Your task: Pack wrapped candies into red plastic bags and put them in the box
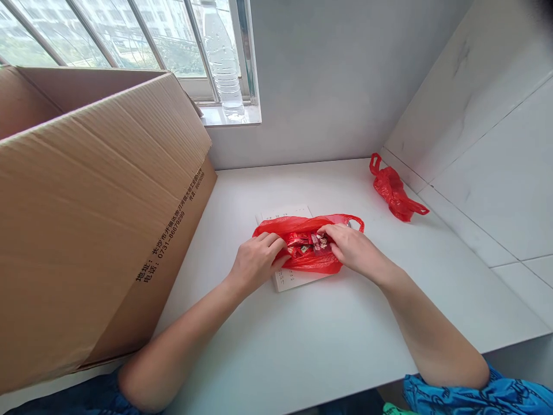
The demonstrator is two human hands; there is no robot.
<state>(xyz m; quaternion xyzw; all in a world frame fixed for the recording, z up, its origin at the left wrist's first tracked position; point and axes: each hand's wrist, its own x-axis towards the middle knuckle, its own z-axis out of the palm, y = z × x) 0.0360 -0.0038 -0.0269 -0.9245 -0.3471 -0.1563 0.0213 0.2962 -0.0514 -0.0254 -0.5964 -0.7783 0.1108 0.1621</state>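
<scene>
A red plastic bag [309, 262] lies on a white sheet of printed paper [288, 280] in the middle of the white table [319, 334]. Small red packets [309, 244] show in its open mouth. My left hand [256, 262] grips the bag's left side with fingers curled on the plastic. My right hand [351, 248] pinches the bag's upper edge beside the packets. One bag handle [355, 220] loops out to the right.
A large open cardboard box [95, 219] with printed text stands on the left of the table. A second crumpled red bag [394, 190] lies at the back right by the tiled wall [488, 150]. A clear plastic bottle [223, 63] stands on the window sill.
</scene>
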